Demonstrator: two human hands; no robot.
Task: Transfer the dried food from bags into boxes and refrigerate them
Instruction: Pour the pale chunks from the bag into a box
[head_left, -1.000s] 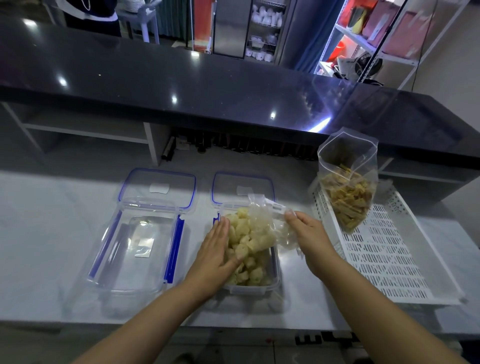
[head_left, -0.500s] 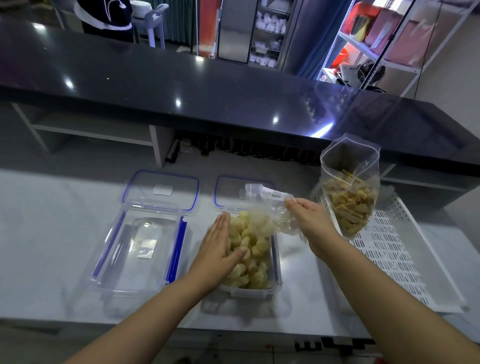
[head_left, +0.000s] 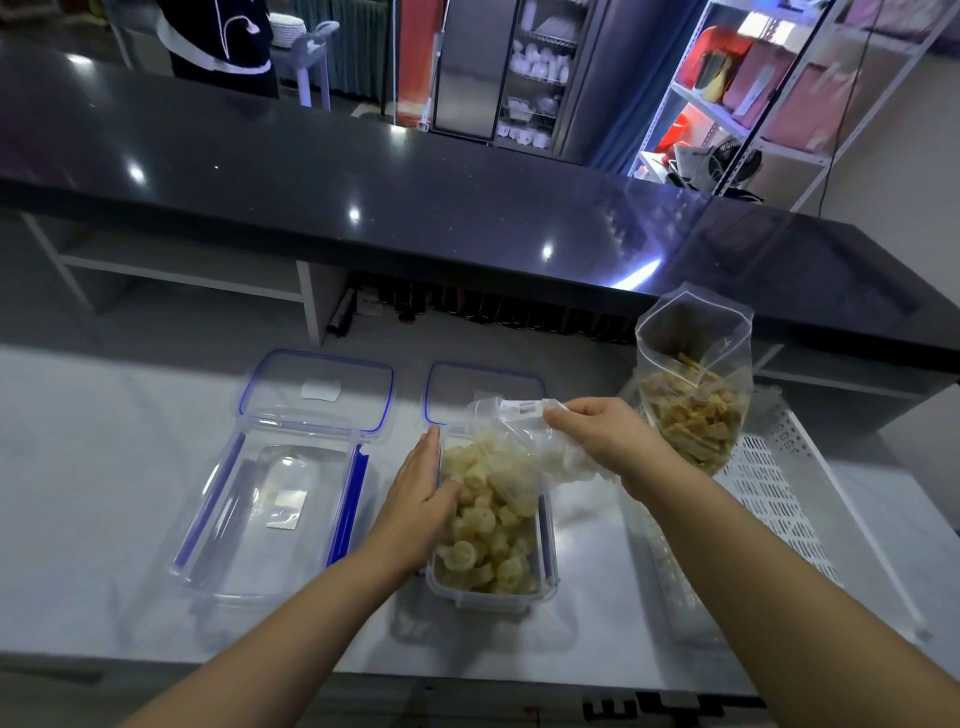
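A clear box with blue clips (head_left: 545, 582) stands in front of me on the white counter, heaped with pale round dried food pieces (head_left: 485, 540). My right hand (head_left: 605, 441) grips a clear plastic bag (head_left: 511, 436) tipped over the box, a few pieces still inside it. My left hand (head_left: 418, 493) lies flat with straight fingers against the pile at the box's left rim. A second, larger clear box (head_left: 270, 514) stands to the left with nothing in it, its lid (head_left: 317, 389) hinged back. A second bag of yellow-brown sticks (head_left: 693, 384) stands upright in a white perforated tray (head_left: 779, 499).
A long black bar top (head_left: 363, 171) runs across behind the counter, with open white shelving below it. Metal shelves with red boxes (head_left: 748, 88) stand at the back right. A person in dark clothes (head_left: 218, 41) stands behind the bar at the top left.
My right hand has lifted the bag's closed end higher and a little forward, so more pieces have slid into the box. My left hand has shifted slightly along the left rim.
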